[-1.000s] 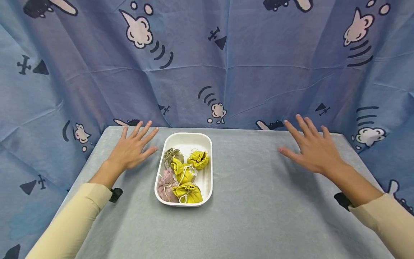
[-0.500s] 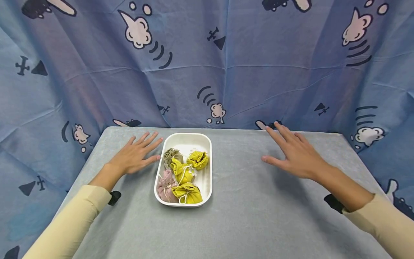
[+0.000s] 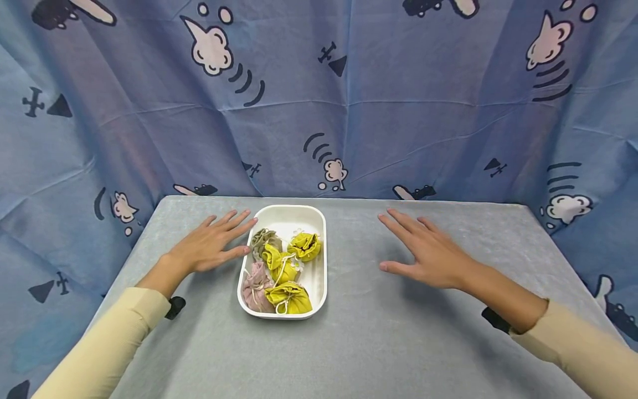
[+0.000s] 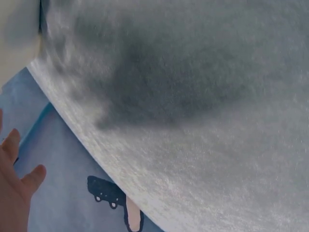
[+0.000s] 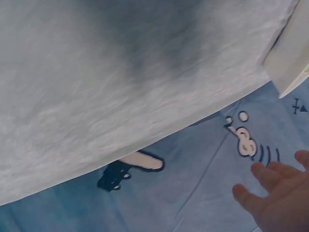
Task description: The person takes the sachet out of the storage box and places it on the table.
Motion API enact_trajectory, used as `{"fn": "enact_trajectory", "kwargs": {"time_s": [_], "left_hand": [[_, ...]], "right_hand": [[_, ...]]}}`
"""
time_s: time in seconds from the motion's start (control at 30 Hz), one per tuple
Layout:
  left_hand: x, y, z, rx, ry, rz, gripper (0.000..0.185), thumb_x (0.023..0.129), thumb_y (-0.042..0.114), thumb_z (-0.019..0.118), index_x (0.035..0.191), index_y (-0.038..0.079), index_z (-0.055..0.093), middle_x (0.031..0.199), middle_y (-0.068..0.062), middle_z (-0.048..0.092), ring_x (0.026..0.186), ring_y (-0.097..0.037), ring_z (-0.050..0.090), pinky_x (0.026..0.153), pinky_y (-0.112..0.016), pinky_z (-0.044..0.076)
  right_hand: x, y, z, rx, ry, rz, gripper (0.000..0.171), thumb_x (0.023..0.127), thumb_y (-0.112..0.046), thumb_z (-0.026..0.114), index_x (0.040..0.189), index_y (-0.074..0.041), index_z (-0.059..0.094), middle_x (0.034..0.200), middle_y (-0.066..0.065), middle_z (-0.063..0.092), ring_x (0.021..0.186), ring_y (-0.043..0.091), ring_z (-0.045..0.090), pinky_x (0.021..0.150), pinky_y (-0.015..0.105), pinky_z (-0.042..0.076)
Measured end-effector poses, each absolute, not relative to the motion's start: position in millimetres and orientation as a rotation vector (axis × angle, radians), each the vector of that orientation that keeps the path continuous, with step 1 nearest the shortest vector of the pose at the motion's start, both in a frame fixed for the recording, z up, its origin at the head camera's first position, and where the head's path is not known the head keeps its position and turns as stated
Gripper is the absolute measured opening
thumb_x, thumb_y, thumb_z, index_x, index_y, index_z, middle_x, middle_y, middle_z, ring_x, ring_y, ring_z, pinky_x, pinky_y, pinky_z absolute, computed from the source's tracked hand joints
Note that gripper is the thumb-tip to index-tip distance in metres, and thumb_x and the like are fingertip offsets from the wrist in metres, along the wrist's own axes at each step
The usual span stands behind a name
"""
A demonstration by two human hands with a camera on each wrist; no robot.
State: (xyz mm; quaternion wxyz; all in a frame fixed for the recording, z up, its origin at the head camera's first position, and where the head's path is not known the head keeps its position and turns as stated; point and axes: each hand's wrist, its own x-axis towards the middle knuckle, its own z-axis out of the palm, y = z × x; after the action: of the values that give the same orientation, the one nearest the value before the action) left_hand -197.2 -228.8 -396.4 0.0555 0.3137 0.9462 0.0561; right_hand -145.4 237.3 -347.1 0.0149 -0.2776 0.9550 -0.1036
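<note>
A white tray (image 3: 319, 217) sits on the grey table (image 3: 379, 343) and holds several small drawstring pouches: yellow ones (image 3: 305, 246), a pink one (image 3: 255, 285) and a grey-green one (image 3: 263, 239). My left hand (image 3: 211, 244) lies flat with spread fingers, its fingertips at the tray's left rim. My right hand (image 3: 423, 249) hovers with straight fingers over the table, a short way right of the tray. Neither hand holds anything. The left wrist view shows left-hand fingers (image 4: 14, 183) and grey cloth; the right wrist view shows right-hand fingertips (image 5: 275, 193) and the tray's corner (image 5: 289, 53).
A blue curtain (image 3: 319, 100) printed with cartoon clouds and planes hangs behind the table and down both sides. The grey cloth covers the whole tabletop, whose back edge (image 3: 349, 198) runs just behind the tray.
My right hand has slid left across the table toward the tray. My left hand has crept right until its fingertips reach the tray's left rim.
</note>
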Motion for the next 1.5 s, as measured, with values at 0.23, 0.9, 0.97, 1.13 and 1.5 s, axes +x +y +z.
{"fn": "enact_trajectory", "kwargs": {"time_s": [0.23, 0.9, 0.97, 1.13, 1.5], "left_hand": [[-195, -227, -399, 0.989, 2.859, 0.184, 0.07, 0.103, 0.057, 0.039, 0.161, 0.023, 0.022, 0.166, 0.0, 0.013, 0.151, -0.033, 0.014, 0.115, -0.064, 0.015], [-195, -226, -400, 1.042, 2.868, 0.201, 0.069, 0.103, 0.056, 0.042, 0.16, 0.02, 0.026, 0.166, -0.001, 0.017, 0.151, -0.03, 0.017, 0.116, -0.061, 0.019], [-195, -226, -400, 1.043, 2.869, 0.199, 0.07, 0.102, 0.056, 0.042, 0.16, 0.019, 0.026, 0.165, -0.003, 0.018, 0.151, -0.031, 0.017, 0.116, -0.062, 0.019], [-196, -226, -401, 1.048, 2.873, 0.19, 0.07, 0.102, 0.056, 0.043, 0.16, 0.02, 0.026, 0.165, -0.004, 0.021, 0.151, -0.031, 0.018, 0.115, -0.062, 0.019], [-196, -226, -401, 1.048, 2.876, 0.147, 0.07, 0.102, 0.058, 0.041, 0.16, 0.021, 0.026, 0.166, 0.0, 0.017, 0.151, -0.028, 0.016, 0.115, -0.063, 0.018]], "right_hand": [[-141, 223, -349, -0.926, 2.862, -0.593, 0.092, 0.088, -0.059, 0.068, 0.16, -0.032, 0.019, 0.164, 0.002, 0.022, 0.146, 0.034, 0.03, 0.109, 0.065, 0.029], [-123, 177, -365, -1.092, 2.612, -1.077, 0.087, 0.081, -0.033, 0.083, 0.154, -0.015, 0.04, 0.153, 0.002, 0.045, 0.137, 0.023, 0.047, 0.108, 0.049, 0.041], [-122, 172, -367, -1.103, 2.594, -1.098, 0.085, 0.081, -0.033, 0.083, 0.152, -0.013, 0.042, 0.152, 0.002, 0.047, 0.136, 0.022, 0.048, 0.108, 0.047, 0.042], [-121, 158, -370, -1.128, 2.511, -1.165, 0.081, 0.082, -0.034, 0.082, 0.15, -0.011, 0.045, 0.146, 0.001, 0.053, 0.133, 0.017, 0.051, 0.108, 0.043, 0.042], [-122, 123, -373, -1.221, 2.371, -1.178, 0.072, 0.083, -0.031, 0.081, 0.146, -0.013, 0.05, 0.138, 0.005, 0.06, 0.127, 0.012, 0.056, 0.106, 0.038, 0.044]]}}
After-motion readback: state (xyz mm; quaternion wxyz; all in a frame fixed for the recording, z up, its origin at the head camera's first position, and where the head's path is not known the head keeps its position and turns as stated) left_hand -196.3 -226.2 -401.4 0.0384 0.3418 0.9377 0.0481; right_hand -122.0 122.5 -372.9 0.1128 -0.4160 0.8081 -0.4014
